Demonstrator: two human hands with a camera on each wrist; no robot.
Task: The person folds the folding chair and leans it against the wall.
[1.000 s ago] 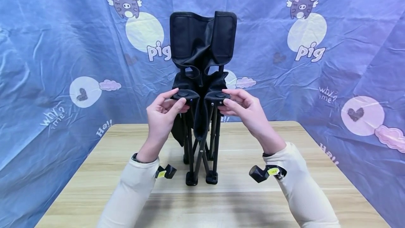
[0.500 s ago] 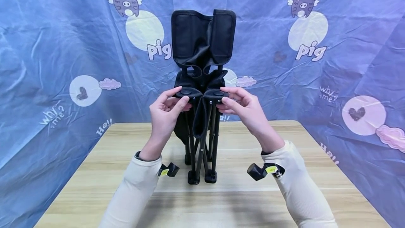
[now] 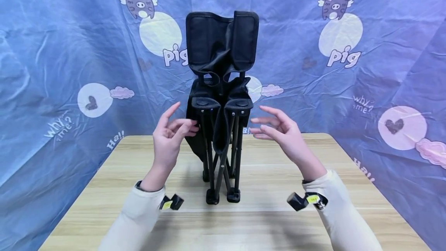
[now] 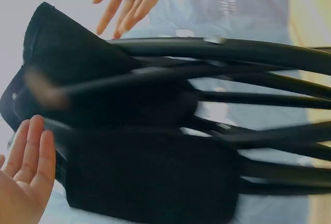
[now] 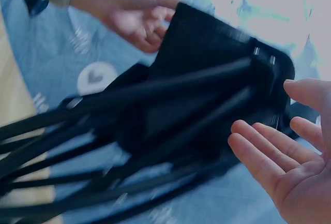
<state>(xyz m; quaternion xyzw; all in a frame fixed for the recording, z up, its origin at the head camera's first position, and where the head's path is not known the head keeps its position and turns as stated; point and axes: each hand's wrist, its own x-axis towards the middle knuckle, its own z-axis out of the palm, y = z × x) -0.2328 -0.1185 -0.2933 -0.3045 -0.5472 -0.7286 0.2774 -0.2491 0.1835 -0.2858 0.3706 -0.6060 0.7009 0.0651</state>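
A black folding chair (image 3: 222, 61) stands upright on the table, its frame partly folded and its seat cloth sagging in a fold at the middle. Its crossed metal legs end in black feet. To the chair's left, the left hand (image 3: 170, 136) is spread with loosely bent fingers, their tips close to the side cloth; whether they touch it I cannot tell. On the other side the right hand (image 3: 282, 131) hangs apart from the chair, fingers relaxed and holding nothing. Both wrist views show the dark cloth (image 4: 150, 172) and the legs (image 5: 103, 89) blurred.
The chair stands near the middle of a light wooden table (image 3: 139, 220). Behind and beside the table hangs a blue cloth backdrop (image 3: 278, 3) with pig prints. Each wrist carries a small black camera (image 3: 297, 201).
Both hands have let go of the chair's front seat corners and moved outward and slightly down. The chair stays standing, its two front corners slightly farther apart than half a second ago.
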